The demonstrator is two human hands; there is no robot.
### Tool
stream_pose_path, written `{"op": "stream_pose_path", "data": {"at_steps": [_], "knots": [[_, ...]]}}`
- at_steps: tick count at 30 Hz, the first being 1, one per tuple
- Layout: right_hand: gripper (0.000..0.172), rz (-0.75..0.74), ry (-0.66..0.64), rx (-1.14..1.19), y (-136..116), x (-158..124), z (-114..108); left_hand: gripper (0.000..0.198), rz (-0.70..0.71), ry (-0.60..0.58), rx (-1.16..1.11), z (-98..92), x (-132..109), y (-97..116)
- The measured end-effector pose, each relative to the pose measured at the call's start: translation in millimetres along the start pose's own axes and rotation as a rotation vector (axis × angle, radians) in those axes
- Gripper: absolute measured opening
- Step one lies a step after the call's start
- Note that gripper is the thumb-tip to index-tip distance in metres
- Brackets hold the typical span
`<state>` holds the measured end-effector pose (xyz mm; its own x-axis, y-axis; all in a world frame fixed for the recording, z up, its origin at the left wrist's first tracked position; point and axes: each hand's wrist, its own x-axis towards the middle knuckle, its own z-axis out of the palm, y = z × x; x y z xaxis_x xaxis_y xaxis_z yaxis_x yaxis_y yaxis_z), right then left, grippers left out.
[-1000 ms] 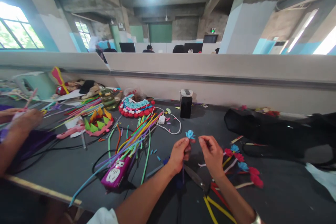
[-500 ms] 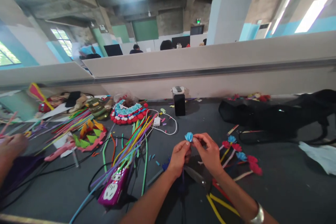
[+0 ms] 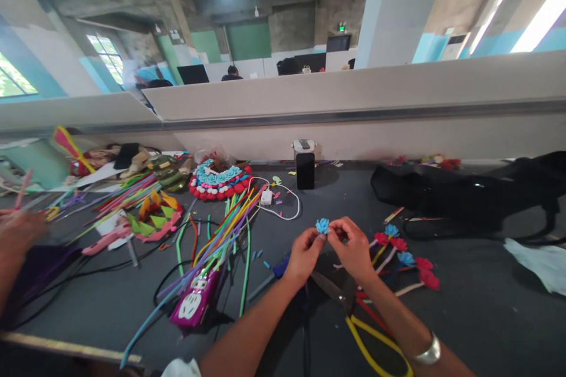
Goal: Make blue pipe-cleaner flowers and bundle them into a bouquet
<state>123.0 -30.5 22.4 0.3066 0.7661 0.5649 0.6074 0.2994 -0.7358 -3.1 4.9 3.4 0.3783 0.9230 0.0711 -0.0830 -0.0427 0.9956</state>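
A small blue flower (image 3: pixel 322 225) with curled petals is held up between my two hands over the dark table. My left hand (image 3: pixel 305 256) pinches it from below and the left. The fingers of my right hand (image 3: pixel 351 247) are closed at its right side, touching the petals. Under my hands lie scissors (image 3: pixel 354 315) with yellow handles, partly covered by my right forearm. To the right, several finished red and blue flowers (image 3: pixel 407 259) on stems lie on the table. A dark blue item (image 3: pixel 281 265) shows beside my left hand, mostly hidden.
Coloured pipe cleaners (image 3: pixel 221 235) lie across a purple power strip (image 3: pixel 194 300). A phone (image 3: pixel 305 171) stands upright at the back, near a white charger (image 3: pixel 266 197). A black bag (image 3: pixel 473 194) lies right. Another person's hand (image 3: pixel 20 232) is at far left, near a petal crown (image 3: pixel 154 218).
My hands stay on the blue flower, which has turned slightly so its petals look more spread. The view has shifted a little, and more of the yellow scissor handles shows.
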Motion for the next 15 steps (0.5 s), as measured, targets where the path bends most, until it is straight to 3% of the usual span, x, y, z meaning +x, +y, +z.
{"op": "stream_pose_path", "data": {"at_steps": [3, 15], "knots": [[0.011, -0.021, -0.009, -0.025, 1.8, -0.3, -0.1, 0.028, 0.088, -0.042, 0.026, -0.4, 1.2, -1.3], [0.011, -0.043, -0.037, -0.037, -0.2, 2.4, -4.1, 0.032, 0.104, -0.044, 0.044, -0.7, 3.1, -3.9]]}}
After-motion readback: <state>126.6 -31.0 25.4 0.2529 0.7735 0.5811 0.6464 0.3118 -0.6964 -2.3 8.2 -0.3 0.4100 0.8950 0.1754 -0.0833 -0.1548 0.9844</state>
